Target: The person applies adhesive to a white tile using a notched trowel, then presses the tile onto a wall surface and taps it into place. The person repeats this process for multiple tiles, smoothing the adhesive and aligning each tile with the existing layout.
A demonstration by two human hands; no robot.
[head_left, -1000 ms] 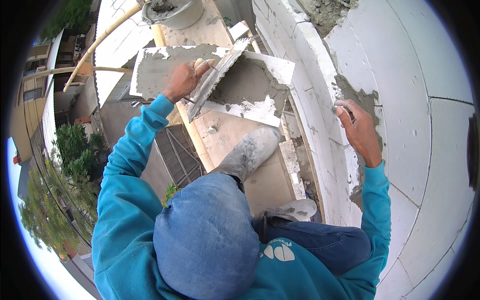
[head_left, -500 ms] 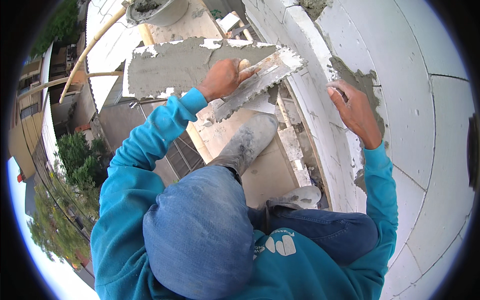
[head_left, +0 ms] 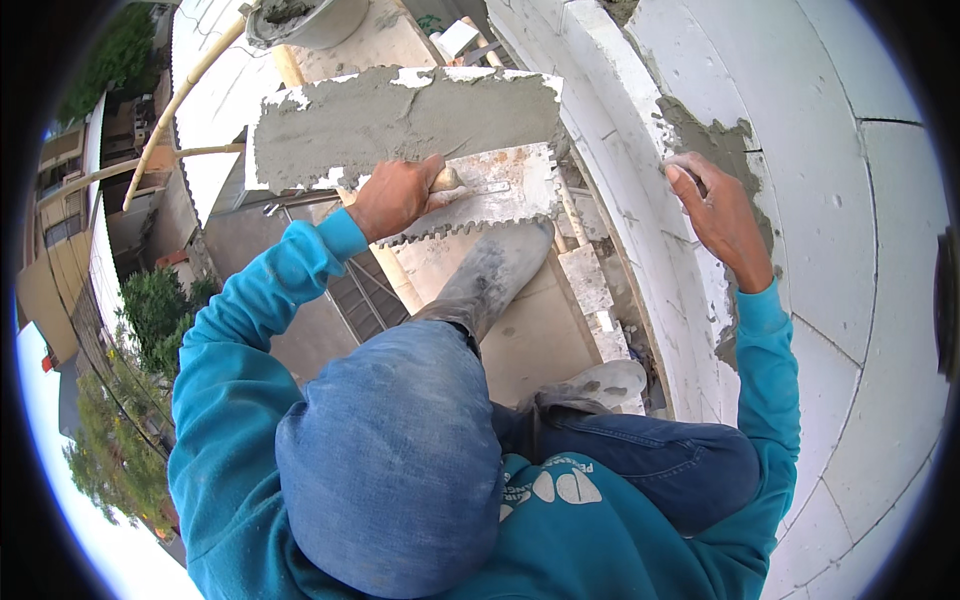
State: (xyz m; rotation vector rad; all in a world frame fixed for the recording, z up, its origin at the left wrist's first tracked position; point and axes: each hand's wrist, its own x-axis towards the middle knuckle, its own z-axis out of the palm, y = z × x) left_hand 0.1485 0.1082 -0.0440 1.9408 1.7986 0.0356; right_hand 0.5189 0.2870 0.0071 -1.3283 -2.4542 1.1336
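My left hand [head_left: 392, 198] is closed around the light wooden handle of a notched trowel [head_left: 505, 180]. The trowel's grey metal blade lies along the near edge of a long white block [head_left: 252, 180], whose upper face is spread with wet grey mortar [head_left: 370, 125]. Mortar clings to the toothed edge of the blade. At the right, my right hand [head_left: 718, 215] is at the white block wall, beside a smeared mortar patch [head_left: 700, 130]. Its fingers are curled in toward the thumb, and what they may hold is hidden.
A bucket of mortar [head_left: 318, 22] stands at the upper left. Bamboo poles [head_left: 190, 95] cross the left side. Beneath me are boards [head_left: 535, 345] and my dusty boots [head_left: 500, 275]. The white block wall [head_left: 820, 220] rises along the right; roofs and trees show below left.
My left hand and the trowel have moved left and toward me, and the blade has turned more level, uncovering the block's right end. My right hand has barely shifted.
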